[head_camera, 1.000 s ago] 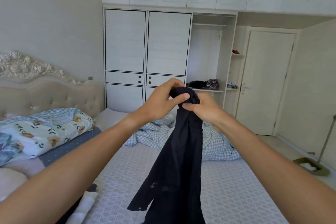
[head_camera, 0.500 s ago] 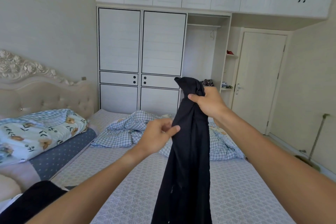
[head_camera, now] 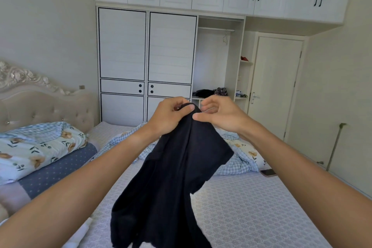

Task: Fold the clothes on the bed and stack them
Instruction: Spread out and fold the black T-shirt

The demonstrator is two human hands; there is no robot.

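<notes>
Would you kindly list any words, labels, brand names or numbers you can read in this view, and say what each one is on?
No readable text appears anywhere in this view.
The black garment, gripped by the left hand and touched by the right hand, shows no label or print.
The phone on the bed lies dark, with nothing legible.
The small items on the wardrobe shelf are too small and blurred to read.

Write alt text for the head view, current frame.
Two hands, left hand and right hand, hold a dark navy cloth garment by its top, hanging over a bed with a grey patterned cover. A rumpled blue checked blanket and white wardrobe lie behind.
</notes>
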